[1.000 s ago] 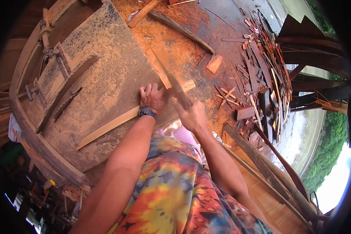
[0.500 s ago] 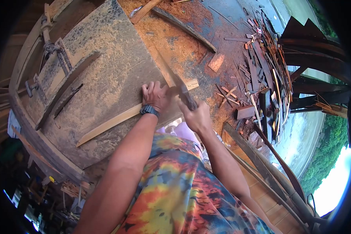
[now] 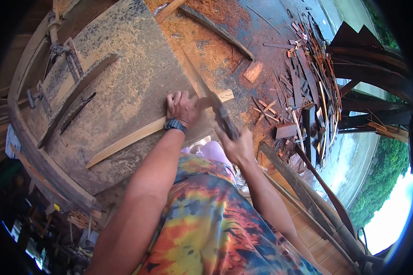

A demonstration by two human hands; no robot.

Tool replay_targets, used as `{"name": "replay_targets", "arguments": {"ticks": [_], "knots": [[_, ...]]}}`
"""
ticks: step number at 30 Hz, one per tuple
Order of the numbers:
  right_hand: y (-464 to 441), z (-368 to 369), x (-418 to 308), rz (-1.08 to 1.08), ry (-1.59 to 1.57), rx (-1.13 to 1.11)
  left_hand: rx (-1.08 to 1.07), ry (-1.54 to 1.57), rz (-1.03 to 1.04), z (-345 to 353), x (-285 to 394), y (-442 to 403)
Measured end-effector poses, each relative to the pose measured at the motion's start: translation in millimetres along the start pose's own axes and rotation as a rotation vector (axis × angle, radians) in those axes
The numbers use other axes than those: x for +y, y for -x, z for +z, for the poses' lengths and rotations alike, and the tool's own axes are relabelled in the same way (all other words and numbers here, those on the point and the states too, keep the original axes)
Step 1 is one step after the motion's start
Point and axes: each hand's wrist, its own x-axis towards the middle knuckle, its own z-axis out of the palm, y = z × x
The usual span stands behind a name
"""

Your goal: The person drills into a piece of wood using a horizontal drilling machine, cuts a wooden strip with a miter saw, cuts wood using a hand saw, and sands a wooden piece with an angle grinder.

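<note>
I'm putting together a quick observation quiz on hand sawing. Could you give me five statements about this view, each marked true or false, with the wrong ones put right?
1. The right hand grips the saw by its handle. True.
2. The watch is on the right wrist. False: it is on the left wrist.
3. One end of the pale strip sticks out past the edge of the board. True.
4. The left hand is held off to one side, away from the strip. False: it lies over the strip.
5. The scrap pile is left of the board in the picture. False: it is to the right.
</note>
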Motion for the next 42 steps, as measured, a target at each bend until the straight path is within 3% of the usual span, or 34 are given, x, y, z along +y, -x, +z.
{"name": "replay_targets", "arguments": {"ticks": [3, 7, 10, 13, 17, 19, 24, 27, 32, 35, 39, 40, 42], "knots": [[-29.1, 8.4, -13.3, 0.035, 0.033, 0.0, -0.011, -0.001, -0.008, -2.1, 2.6, 2.4], [107.3, -60.8, -19.4, 0.02, -0.104, 0.008, -0.011, -0.002, -0.017, -4.9, 5.4, 0.1], [180.2, -105.8, -10.6, 0.137, -0.062, -0.063, 0.02, -0.009, -0.026, -0.2, 4.1, -0.3], [127.7, -70.2, 1.2, 0.121, -0.067, -0.034, 0.024, -0.015, -0.016, 1.8, 0.0, 1.6], [-9.9, 7.9, 7.7, -0.042, -0.015, 0.027, 0.0, 0.008, -0.023, -3.4, 2.4, 0.0], [-15.9, 8.8, 5.2, -0.007, -0.007, 0.005, 0.002, -0.008, -0.009, -0.6, 1.5, 0.8], [152.2, -88.6, 9.4, 0.04, -0.05, -0.045, 0.015, -0.011, -0.017, -4.8, 6.5, -4.8], [170.4, -97.5, -3.9, 0.088, -0.133, -0.012, -0.01, -0.042, -0.002, -2.3, 6.6, -0.4], [-11.6, 10.6, 9.7, -0.031, -0.065, 0.05, -0.009, -0.03, 0.013, 0.5, 1.6, -0.2], [-17.6, 12.4, 12.3, -0.022, -0.045, 0.028, -0.017, -0.068, 0.009, 0.7, 2.1, 0.4], [118.3, -58.0, 7.0, 0.005, -0.106, 0.015, 0.005, -0.049, 0.015, -0.2, 5.8, 0.6], [147.8, -80.9, 9.5, 0.097, -0.01, -0.072, -0.01, -0.054, 0.009, -3.3, 7.6, -3.6], [168.6, -95.0, 9.2, 0.104, -0.02, -0.079, -0.033, -0.065, -0.01, -5.4, 7.9, -1.5]]}}
